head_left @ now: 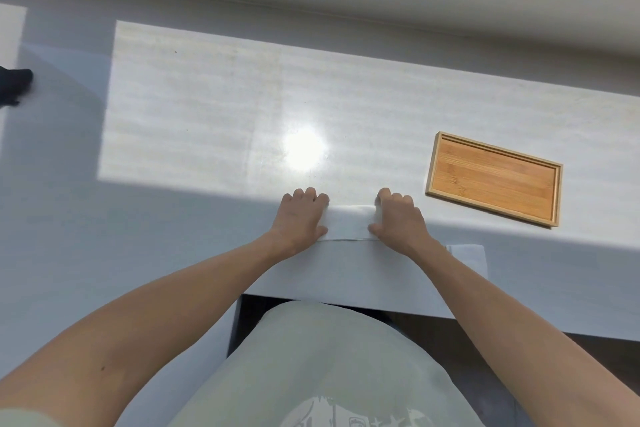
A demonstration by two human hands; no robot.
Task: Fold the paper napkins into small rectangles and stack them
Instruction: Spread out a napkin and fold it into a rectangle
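A white paper napkin (349, 222) lies flat on the white table (207, 107), folded over so that its near edge shows as a thin dark line. My left hand (300, 218) presses down on its left end and my right hand (398, 220) presses on its right end, fingers curled over the far fold. Another white napkin (468, 258) lies to the right of my right forearm, partly hidden by it.
An empty bamboo tray (493, 178) sits at the right, just beyond my right hand. A bright glare spot (303, 149) lies on the table ahead of my hands. A dark object (14, 85) shows at the far left edge. The table's near edge runs just above my torso.
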